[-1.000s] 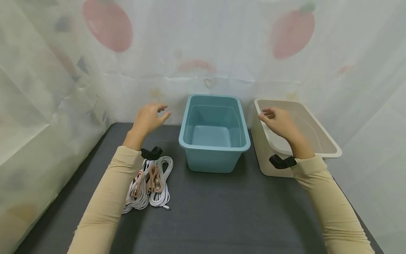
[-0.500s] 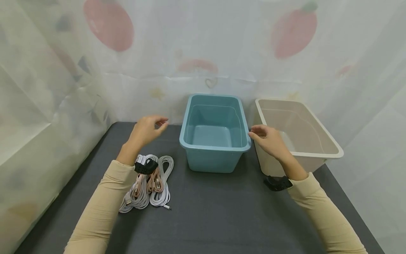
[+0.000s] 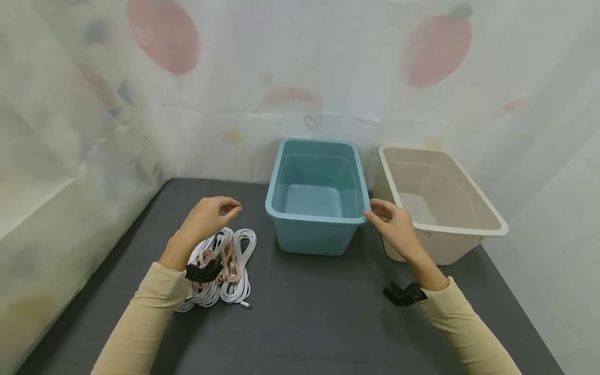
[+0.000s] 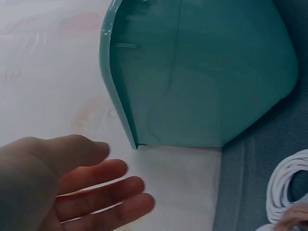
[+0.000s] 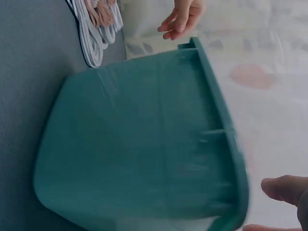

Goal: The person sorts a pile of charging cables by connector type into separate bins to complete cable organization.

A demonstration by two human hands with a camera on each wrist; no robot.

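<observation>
A blue plastic bin (image 3: 314,237) stands with nothing in it on the dark table, with a beige bin (image 3: 489,227) close on its right. Coiled white and pink cables (image 3: 234,271) lie left of the blue bin. My left hand (image 3: 226,208) hovers over the cables with relaxed fingers and holds nothing; in the left wrist view its fingers (image 4: 96,192) are straight. My right hand (image 3: 375,209) is at the blue bin's front right corner, fingers loosely curled beside the rim. The right wrist view shows its fingertips (image 5: 284,187) just off the bin (image 5: 144,144); I cannot tell whether they touch it.
A pale printed curtain (image 3: 300,78) hangs round the table on the back, left and right. The dark grey tabletop (image 3: 319,317) stretches toward me in front of the bins. Black wrist straps (image 3: 403,294) sit on both beige sleeves.
Both hands came down and toward me. The right hand moved off the beige bin to the blue bin's right front corner. The left hand dropped over the cables.
</observation>
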